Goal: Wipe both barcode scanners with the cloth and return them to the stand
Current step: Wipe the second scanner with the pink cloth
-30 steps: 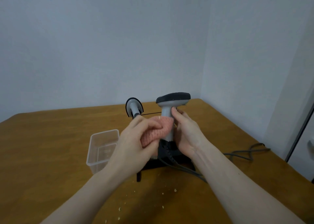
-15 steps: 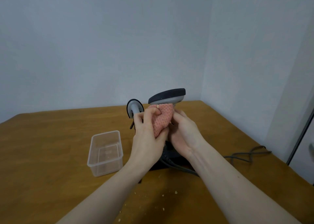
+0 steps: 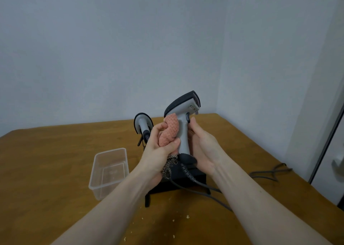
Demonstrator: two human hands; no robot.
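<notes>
Item: grey barcode scanner [image 3: 183, 122], aloft above stand [image 3: 186, 177]; your right hand [image 3: 202, 148] clasped its handle, left hand [image 3: 160, 146] clenched pink cloth [image 3: 170, 131] against it; risk: trailing cable [image 3: 201, 187] snagging.

Matt grey plastic on the scanner [image 3: 183, 112], a knitted pink cloth [image 3: 170, 131] pressed against it; left of it a clear glossy plastic tub [image 3: 109, 170] on the smooth wooden counter [image 3: 55, 161].

Soft, even indoor light; faint shadows, wide-angle edge distortion.
</notes>
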